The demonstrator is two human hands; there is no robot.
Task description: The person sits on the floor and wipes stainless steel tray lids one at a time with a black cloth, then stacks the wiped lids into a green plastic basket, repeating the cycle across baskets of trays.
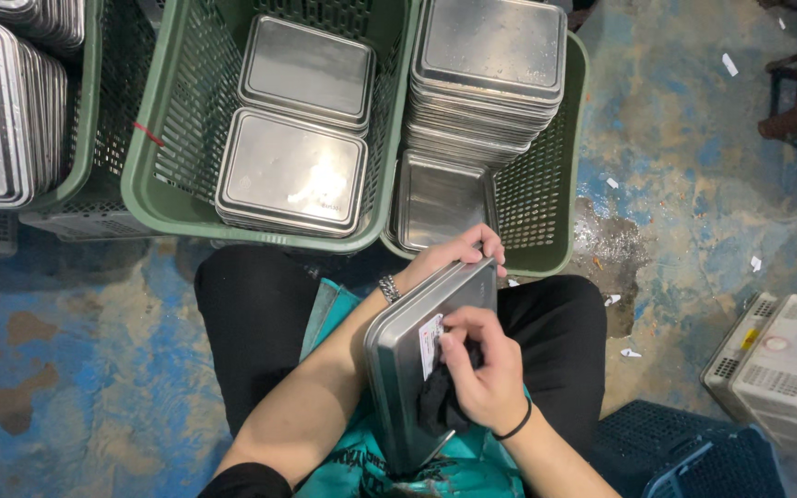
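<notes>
The steel tray (417, 369) stands tilted on the lap, long axis running from 7 to 1 o'clock — the left hand (458, 251) curls closed over its far corner at 1 o'clock, the right hand (479, 364) pinches what looks like a dark cloth (442, 401) against its label (430, 343).

Black trousers (260, 323), teal apron (343, 461) — metal bracelet (389, 289), black wristband (514, 427).

My right hand (481, 373) covers part of the tray's sticker (430, 343); beside the tray (407, 369), the dark cloth (437, 406) lies mostly hidden.
</notes>
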